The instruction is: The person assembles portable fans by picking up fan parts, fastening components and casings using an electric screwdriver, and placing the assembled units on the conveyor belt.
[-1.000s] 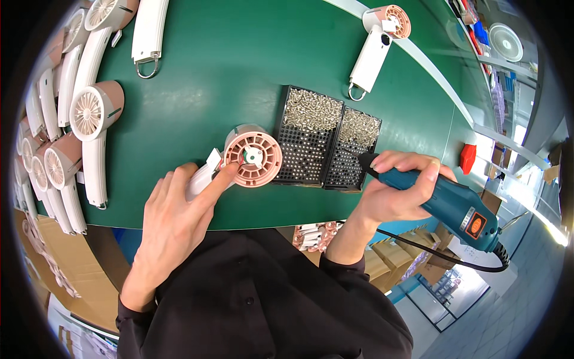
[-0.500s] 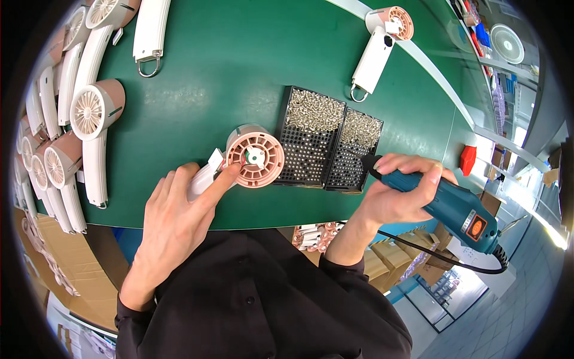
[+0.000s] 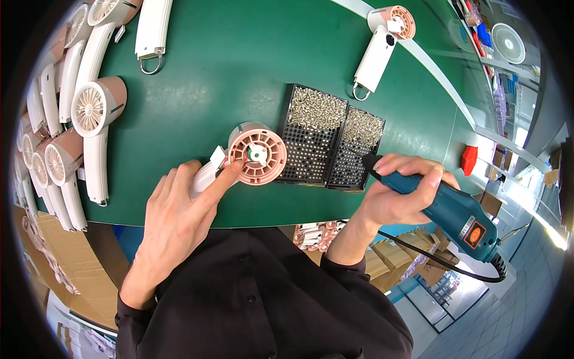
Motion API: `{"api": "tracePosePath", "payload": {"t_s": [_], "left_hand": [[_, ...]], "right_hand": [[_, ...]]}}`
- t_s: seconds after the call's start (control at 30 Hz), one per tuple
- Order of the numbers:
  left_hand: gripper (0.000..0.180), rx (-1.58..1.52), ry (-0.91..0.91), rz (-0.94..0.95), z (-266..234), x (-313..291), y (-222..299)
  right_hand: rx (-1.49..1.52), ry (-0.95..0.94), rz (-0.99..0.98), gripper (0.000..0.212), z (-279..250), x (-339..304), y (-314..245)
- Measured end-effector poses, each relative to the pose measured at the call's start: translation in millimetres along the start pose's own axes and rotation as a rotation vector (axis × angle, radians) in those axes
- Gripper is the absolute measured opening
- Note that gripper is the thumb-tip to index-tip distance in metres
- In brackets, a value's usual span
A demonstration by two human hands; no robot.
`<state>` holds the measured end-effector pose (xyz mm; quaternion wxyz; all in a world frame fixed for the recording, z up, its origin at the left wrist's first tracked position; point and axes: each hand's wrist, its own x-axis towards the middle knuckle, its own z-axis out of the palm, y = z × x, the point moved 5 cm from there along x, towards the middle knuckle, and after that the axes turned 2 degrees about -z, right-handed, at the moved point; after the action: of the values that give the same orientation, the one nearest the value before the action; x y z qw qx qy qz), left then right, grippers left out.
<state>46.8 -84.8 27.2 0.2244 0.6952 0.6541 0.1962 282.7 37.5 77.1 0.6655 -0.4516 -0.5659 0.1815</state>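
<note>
Green table [image 3: 239, 72]: left hand [image 3: 179, 215] hides fan [image 3: 254, 157] handle; right hand [image 3: 394, 197] grips screwdriver [image 3: 445, 209].

Pink-headed white handheld fan [image 3: 254, 157], teal screwdriver [image 3: 445, 206]

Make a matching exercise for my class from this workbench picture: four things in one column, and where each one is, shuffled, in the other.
Things:
1. electric screwdriver
2. pink-headed fan
3. screw trays
4. finished fans

Places:
a. lined up along the table's left edge
b. under the left hand
c. in the right hand
d. middle of the green table

Pairs: 1-c, 2-b, 3-d, 4-a
</note>
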Motion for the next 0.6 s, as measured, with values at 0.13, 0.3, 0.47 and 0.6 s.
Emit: {"api": "tracePosePath", "payload": {"t_s": [0.13, 0.3, 0.47, 0.6], "left_hand": [[0.066, 0.001, 0.001, 0.007, 0.4, -0.4, -0.8], [0.066, 0.007, -0.007, 0.005, -0.5, -0.2, -0.4], [0.066, 0.002, -0.003, 0.005, -0.4, -0.4, -0.9], [0.064, 0.005, -0.011, 0.0, 0.2, 0.1, -0.8]], "right_hand": [[0.006, 0.003, 0.017, 0.024, -1.0, -1.9, 2.4], [-0.016, 0.027, 0.018, 0.024, 1.3, -1.2, 1.5], [-0.024, 0.025, 0.005, 0.024, 1.5, 0.2, 1.6], [-0.001, 0.028, 0.015, 0.025, -1.3, 1.1, 1.1]]}}
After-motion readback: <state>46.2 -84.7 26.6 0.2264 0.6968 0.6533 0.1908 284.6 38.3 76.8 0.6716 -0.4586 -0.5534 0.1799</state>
